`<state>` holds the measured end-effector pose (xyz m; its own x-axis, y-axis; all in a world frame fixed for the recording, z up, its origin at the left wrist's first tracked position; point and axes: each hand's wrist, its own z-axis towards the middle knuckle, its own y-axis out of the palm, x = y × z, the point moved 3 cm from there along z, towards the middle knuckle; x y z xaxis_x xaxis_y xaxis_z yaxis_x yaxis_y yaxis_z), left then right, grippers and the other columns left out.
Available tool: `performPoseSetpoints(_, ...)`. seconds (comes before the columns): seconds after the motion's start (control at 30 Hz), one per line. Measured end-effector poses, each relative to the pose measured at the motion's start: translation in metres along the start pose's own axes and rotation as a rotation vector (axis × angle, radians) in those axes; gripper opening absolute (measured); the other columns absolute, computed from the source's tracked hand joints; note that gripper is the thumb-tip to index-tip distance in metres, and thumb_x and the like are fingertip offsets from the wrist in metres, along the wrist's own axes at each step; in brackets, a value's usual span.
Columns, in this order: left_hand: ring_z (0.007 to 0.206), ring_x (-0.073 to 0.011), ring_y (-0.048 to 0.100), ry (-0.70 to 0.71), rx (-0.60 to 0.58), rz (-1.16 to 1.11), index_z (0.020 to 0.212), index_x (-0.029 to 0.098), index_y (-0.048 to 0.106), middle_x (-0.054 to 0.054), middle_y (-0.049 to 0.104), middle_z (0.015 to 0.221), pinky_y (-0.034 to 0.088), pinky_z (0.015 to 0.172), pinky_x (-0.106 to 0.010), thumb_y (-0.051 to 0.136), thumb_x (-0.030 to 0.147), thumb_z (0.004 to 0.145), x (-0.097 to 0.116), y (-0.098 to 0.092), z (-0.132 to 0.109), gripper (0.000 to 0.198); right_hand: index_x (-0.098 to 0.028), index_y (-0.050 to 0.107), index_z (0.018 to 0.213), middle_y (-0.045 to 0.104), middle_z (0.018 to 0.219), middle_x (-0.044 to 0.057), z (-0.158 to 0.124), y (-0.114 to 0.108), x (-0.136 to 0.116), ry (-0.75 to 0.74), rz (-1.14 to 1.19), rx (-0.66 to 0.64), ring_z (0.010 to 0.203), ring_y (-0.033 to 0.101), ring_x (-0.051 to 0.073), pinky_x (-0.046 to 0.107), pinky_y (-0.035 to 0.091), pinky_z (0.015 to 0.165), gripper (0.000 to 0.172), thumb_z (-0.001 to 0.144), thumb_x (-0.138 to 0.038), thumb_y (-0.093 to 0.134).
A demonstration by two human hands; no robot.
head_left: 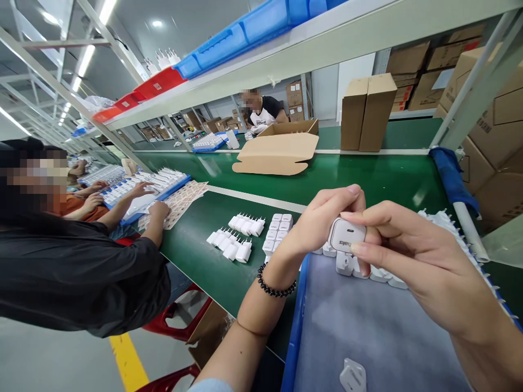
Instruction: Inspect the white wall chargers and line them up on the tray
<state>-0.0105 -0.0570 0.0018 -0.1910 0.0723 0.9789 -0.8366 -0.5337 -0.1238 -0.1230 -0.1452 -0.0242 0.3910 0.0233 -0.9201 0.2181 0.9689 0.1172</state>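
A white wall charger [341,233] with one port slot and dark lettering on its face is held up in front of me. The thumb and fingers of my right hand [412,256] pinch it from the right. My left hand [322,220] closes on it from the left and behind, partly hiding it. Below both hands lies a blue-rimmed tray [299,321] with a grey bottom. Several white chargers [345,265] line its far side, partly covered by my right hand. One white piece [353,375] lies alone near the tray's front.
Left of the tray, a block of chargers [278,228] and several pin-plug chargers [231,242] rest on the green table [192,239]. Beyond are an opened cardboard box [278,149] and standing cartons [368,111]. A shelf runs overhead. Co-workers sit at left and across.
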Motion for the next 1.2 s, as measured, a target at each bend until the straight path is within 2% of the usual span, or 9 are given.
performPoseSetpoints(0.1,0.056,-0.0106,0.034,-0.017,0.007,0.025,0.062,0.019,0.044,0.003,0.038,0.058,0.033,0.058,-0.029,0.049,0.066,0.099,0.002,0.001,-0.002,0.06,-0.028,0.077,0.104,0.057,0.066,-0.004,0.002,-0.001,0.001,0.016,0.014,-0.044,0.06,0.061,0.012,0.022,0.048,0.057,0.016,0.094,-0.018,0.07)
performPoseSetpoints(0.17,0.057,-0.0109,0.034,-0.009,0.015,0.046,0.061,0.019,0.044,0.003,0.038,0.059,0.034,0.059,-0.029,0.049,0.064,0.1,0.005,0.001,-0.003,0.059,-0.028,0.076,0.105,0.056,0.066,-0.004,0.001,0.001,0.003,-0.005,0.021,-0.028,0.059,0.061,0.012,0.023,0.048,0.056,0.015,0.094,-0.018,0.07)
performPoseSetpoints(0.4,0.06,-0.0115,0.036,0.074,0.078,0.15,0.065,0.019,0.046,0.003,0.041,0.062,0.036,0.063,-0.029,0.046,0.055,0.104,0.011,0.001,-0.012,0.053,-0.023,0.071,0.094,0.047,0.06,-0.007,-0.006,0.018,0.005,-0.093,-0.023,0.19,0.055,0.053,0.011,0.025,0.045,0.055,0.008,0.089,-0.017,0.072)
performPoseSetpoints(0.53,0.061,-0.0118,0.037,0.093,0.084,0.189,0.065,0.019,0.045,0.003,0.04,0.062,0.035,0.062,-0.029,0.047,0.055,0.104,0.015,0.002,-0.017,0.053,-0.023,0.071,0.087,0.047,0.058,-0.008,-0.005,0.021,0.004,-0.069,0.11,0.207,0.051,0.052,0.01,0.024,0.043,0.051,0.007,0.088,-0.017,0.074)
performPoseSetpoints(0.67,0.058,-0.0118,0.038,0.063,0.067,0.13,0.064,0.02,0.045,0.003,0.041,0.06,0.036,0.058,-0.029,0.048,0.062,0.102,0.015,0.005,-0.016,0.056,-0.023,0.072,0.083,0.054,0.06,-0.006,-0.002,0.018,0.005,0.0,0.281,0.152,0.049,0.053,0.01,0.022,0.046,0.048,0.01,0.092,-0.02,0.071)
performPoseSetpoints(0.83,0.054,-0.0141,0.04,0.049,0.119,0.055,0.061,0.021,0.048,0.0,0.044,0.055,0.036,0.054,-0.032,0.045,0.071,0.099,0.013,0.005,-0.012,0.063,-0.027,0.077,0.102,0.056,0.067,-0.003,-0.006,0.014,-0.002,-0.026,0.15,0.079,0.062,0.061,0.011,0.021,0.053,0.06,0.017,0.101,-0.021,0.061)
performPoseSetpoints(1.0,0.055,-0.0156,0.04,0.066,0.126,0.055,0.059,0.022,0.048,-0.001,0.039,0.052,0.038,0.056,-0.034,0.045,0.07,0.099,0.015,0.004,-0.011,0.063,-0.038,0.071,0.125,0.056,0.076,-0.003,-0.014,0.015,-0.006,-0.085,-0.024,0.017,0.072,0.064,0.01,0.018,0.054,0.069,0.03,0.107,-0.021,0.054)
performPoseSetpoints(1.2,0.054,-0.0135,0.04,0.002,0.118,0.019,0.062,0.021,0.049,0.0,0.043,0.053,0.038,0.055,-0.031,0.045,0.068,0.1,0.014,0.003,-0.013,0.061,-0.034,0.073,0.12,0.059,0.077,-0.002,-0.012,0.016,-0.004,-0.057,0.022,0.058,0.068,0.065,0.01,0.018,0.056,0.065,0.025,0.106,-0.021,0.056)
